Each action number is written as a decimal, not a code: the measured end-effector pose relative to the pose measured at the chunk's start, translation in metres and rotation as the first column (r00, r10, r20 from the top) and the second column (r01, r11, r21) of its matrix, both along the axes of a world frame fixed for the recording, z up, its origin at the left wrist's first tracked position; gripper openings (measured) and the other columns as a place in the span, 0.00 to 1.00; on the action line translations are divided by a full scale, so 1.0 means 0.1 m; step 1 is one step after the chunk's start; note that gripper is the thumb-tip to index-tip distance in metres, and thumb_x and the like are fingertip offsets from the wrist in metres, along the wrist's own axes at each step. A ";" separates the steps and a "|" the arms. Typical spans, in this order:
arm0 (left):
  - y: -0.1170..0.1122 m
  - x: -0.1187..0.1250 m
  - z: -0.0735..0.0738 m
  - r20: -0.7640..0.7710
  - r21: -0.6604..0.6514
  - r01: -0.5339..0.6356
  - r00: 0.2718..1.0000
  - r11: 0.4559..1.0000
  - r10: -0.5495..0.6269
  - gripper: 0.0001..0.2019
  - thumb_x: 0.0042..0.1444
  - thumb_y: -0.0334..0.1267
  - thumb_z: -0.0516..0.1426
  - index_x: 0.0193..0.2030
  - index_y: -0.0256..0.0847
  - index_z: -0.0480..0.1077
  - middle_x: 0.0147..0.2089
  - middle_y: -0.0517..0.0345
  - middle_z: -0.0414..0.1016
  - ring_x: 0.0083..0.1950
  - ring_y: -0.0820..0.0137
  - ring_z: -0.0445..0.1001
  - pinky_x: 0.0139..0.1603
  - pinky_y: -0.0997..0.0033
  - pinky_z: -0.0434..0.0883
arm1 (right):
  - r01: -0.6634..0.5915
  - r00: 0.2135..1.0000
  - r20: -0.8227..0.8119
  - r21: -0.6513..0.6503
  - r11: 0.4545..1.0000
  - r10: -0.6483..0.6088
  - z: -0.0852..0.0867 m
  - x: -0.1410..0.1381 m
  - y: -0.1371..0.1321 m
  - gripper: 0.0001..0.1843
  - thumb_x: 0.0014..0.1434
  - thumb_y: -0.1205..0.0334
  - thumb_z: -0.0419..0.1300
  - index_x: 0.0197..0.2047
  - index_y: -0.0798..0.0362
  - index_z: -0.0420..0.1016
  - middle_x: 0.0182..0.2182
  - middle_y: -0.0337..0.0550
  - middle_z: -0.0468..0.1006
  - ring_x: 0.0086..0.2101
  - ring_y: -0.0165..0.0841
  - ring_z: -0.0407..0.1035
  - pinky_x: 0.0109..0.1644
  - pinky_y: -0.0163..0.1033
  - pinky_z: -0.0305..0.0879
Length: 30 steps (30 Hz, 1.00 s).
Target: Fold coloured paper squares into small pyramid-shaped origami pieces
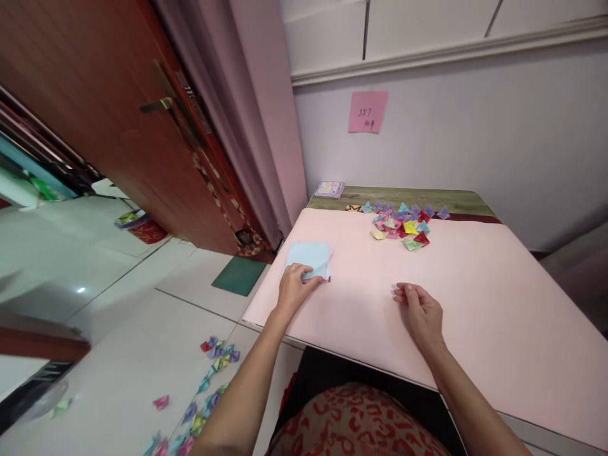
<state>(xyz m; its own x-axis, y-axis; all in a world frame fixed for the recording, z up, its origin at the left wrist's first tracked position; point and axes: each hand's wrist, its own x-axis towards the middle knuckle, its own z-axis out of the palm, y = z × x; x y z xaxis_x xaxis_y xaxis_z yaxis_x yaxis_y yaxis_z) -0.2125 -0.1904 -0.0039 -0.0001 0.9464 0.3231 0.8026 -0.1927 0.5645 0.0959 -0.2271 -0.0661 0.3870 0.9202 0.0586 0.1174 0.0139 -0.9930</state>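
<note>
A stack of square paper [308, 253] lies at the left of the pink-covered table, with a light blue sheet on top and pink and red edges showing beneath at its right. My left hand [295, 286] is at its near edge, fingers on the blue sheet and thumb by the near right corner, gripping the paper. Over the middle of the table, my right hand [420, 310] is held with thumb and fingers drawn together; no object shows in it. Beyond it, a cluster of small folded paper pieces [396, 223] in several colours sits toward the table's back.
A small pile of cards [329, 189] rests at the back left corner. Many more folded paper pieces [216, 364] are scattered on the floor at left. A wooden door [118, 126] and a purple curtain [247, 95] stand left; a pink note [367, 112] hangs on the wall.
</note>
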 end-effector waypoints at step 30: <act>-0.27 0.88 -0.02 0.040 0.374 0.435 0.875 0.819 -0.483 0.12 0.57 0.28 0.53 0.35 0.47 0.76 0.43 0.54 0.80 0.48 0.63 0.74 0.53 0.55 0.68 | -0.034 0.963 0.270 0.128 0.991 -0.001 0.07 -0.13 -0.12 0.53 0.50 0.54 0.66 0.73 0.50 0.43 0.32 0.37 0.80 0.22 0.30 0.69 0.30 0.36 0.70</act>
